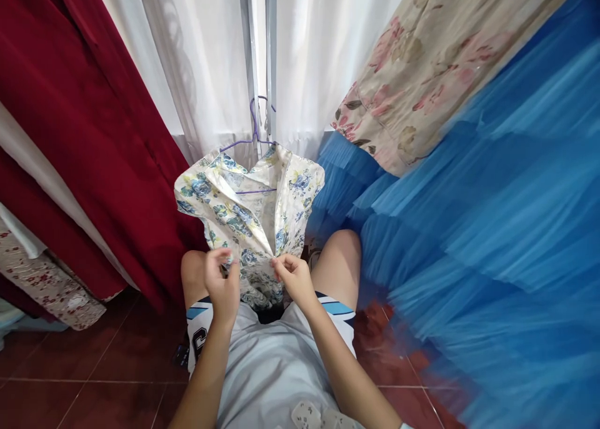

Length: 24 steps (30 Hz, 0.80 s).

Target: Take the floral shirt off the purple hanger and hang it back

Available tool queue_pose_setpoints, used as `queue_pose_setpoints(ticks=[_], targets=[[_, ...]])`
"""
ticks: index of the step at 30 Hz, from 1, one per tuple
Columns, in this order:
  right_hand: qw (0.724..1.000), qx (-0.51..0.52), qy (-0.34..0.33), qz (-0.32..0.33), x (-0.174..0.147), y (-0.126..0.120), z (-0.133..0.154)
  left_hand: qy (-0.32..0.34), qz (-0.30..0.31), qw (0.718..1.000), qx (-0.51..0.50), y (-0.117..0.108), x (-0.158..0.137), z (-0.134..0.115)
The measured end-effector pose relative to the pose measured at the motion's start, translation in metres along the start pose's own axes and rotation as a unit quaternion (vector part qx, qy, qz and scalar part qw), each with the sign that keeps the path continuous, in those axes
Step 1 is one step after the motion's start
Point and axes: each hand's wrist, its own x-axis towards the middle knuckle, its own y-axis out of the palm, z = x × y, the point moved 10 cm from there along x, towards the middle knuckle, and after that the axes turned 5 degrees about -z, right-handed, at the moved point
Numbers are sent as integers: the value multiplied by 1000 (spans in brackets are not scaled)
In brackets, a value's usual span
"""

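A white sleeveless-looking blouse [241, 219] with blue and yellow flowers hangs in front of me on a purple hanger [255, 126]. Its collar and upper front gape, showing the inside of the back. My right hand [295, 279] pinches the front edge at the bottom of this opening, thumb against fingers. To the left, my left hand [222, 288] is raised over the blouse with bent fingers and a gap between thumb and forefinger; nothing shows clearly in it. The blouse's lower part drops between my knees.
White curtains [210, 54] and a metal post stand behind the hanger. Dark red cloth [107, 122] hangs left; a beige floral garment [403, 97] and blue ruffled tulle [492, 229] crowd the right. Red floor tiles [117, 354] lie below. Patterned fabric pieces [307, 415] rest on my lap.
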Motion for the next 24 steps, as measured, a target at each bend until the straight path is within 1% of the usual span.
queue_pose_setpoints(ticks=[1, 2, 3, 4, 5, 6, 8, 10, 13, 15, 17, 21, 23, 24], targets=[[1000, 11, 7, 4, 0, 1, -2, 1, 92, 996, 12, 24, -8, 1], [1000, 17, 10, 10, 0, 2, -3, 4, 176, 984, 32, 46, -18, 2], [1000, 18, 9, 15, 0, 4, -3, 10, 238, 970, 57, 63, -27, 5], [1000, 15, 6, 19, 0, 5, -3, 18, 271, 959, 82, 75, -33, 8], [1000, 11, 3, 21, 0, 6, -2, 29, 280, 954, 106, 82, -36, 9], [1000, 9, 2, 24, 0, 7, -1, 40, 273, 953, 126, 86, -36, 10], [999, 11, 5, 35, 1, 12, 3, 55, 260, 952, 152, 89, -33, 11], [998, 29, 10, 50, 6, 18, 9, 62, 263, 950, 157, 89, -32, 13], [997, 57, 7, 59, 25, 27, 31, 65, 272, 946, 166, 84, -31, 20], [996, 61, -3, 59, 48, 33, 54, 70, 280, 936, 204, 79, -28, 25], [996, 65, -24, 54, 76, 37, 84, 88, 307, 910, 265, 78, -25, 28], [991, 95, -96, 14, 130, 37, 150, 155, 371, 826, 394, 84, -23, 21], [986, 119, -115, -11, 148, 34, 172, 178, 394, 788, 439, 87, -24, 19], [985, 129, -115, -20, 154, 33, 179, 185, 403, 774, 453, 89, -24, 19]])
